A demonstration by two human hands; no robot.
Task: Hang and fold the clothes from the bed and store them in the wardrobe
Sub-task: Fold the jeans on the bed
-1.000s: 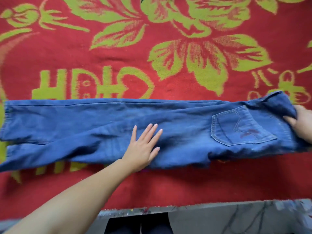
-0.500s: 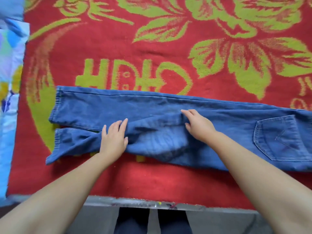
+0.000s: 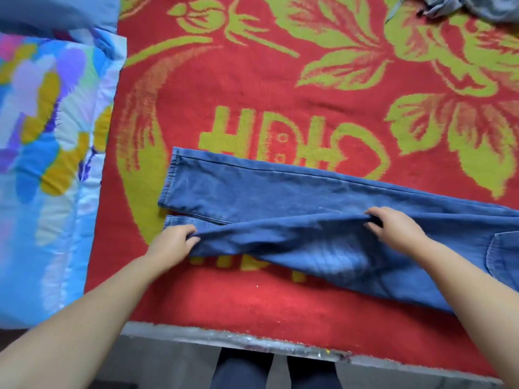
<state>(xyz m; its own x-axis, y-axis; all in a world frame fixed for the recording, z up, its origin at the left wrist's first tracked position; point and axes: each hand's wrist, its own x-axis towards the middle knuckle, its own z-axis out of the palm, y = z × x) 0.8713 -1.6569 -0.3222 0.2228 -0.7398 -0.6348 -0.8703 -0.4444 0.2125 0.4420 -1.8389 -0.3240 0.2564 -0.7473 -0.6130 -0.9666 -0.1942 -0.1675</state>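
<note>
Blue jeans (image 3: 280,197) spread lengthwise on the red-and-green flowered blanket (image 3: 252,88), leg hems toward 9 o'clock, back pocket (image 3: 502,256) cut off at 3. Left hand (image 3: 171,242) at 7 o'clock, fingers curled, pinching the near leg's edge beside the hems. Right hand (image 3: 398,228) at 4 o'clock, fingers hooked over a raised denim fold. Multicoloured quilt (image 3: 47,141) at 9; grey garment (image 3: 460,7) at 1.

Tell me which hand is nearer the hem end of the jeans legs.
Left. The left hand grips the near leg of the jeans just beside the hems; the right hand pinches the denim farther along, toward the back pocket.
</note>
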